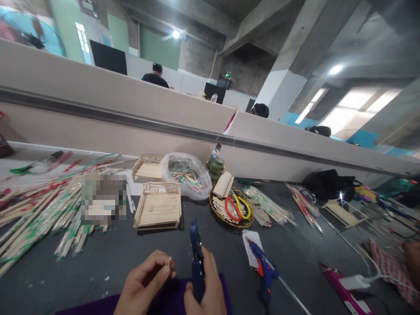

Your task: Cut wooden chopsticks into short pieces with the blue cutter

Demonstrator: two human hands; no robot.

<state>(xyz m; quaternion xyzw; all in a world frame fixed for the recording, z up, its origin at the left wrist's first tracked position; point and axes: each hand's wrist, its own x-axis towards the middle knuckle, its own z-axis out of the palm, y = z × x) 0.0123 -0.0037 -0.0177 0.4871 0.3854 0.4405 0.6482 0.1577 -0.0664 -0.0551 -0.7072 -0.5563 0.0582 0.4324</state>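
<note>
Head view looks down on a dark worktop, with both hands cut off at the near edge of the frame. Left hand pinches a tiny pale piece between thumb and forefinger; the piece is too small to make out. Right hand is closed around a blue tool that stands upright, its tip pointing far; the fingers hide its lower part, so its kind is unclear. A purple cloth lies under the hands, mostly covered.

Just beyond the tool sits a stick tray, with a second tray farther off. A clear bag lies to their right, its contents hard to read. Right of that, a basket holds sticks and scissors. A blue glue gun lies near right on a paper scrap, its cable running out of frame. Wrapped chopsticks spread over the left side, and a blurred patch hides what lies among them. At the far right, a black bag and other clutter are indistinct. Behind the partition, two people show only as heads.
</note>
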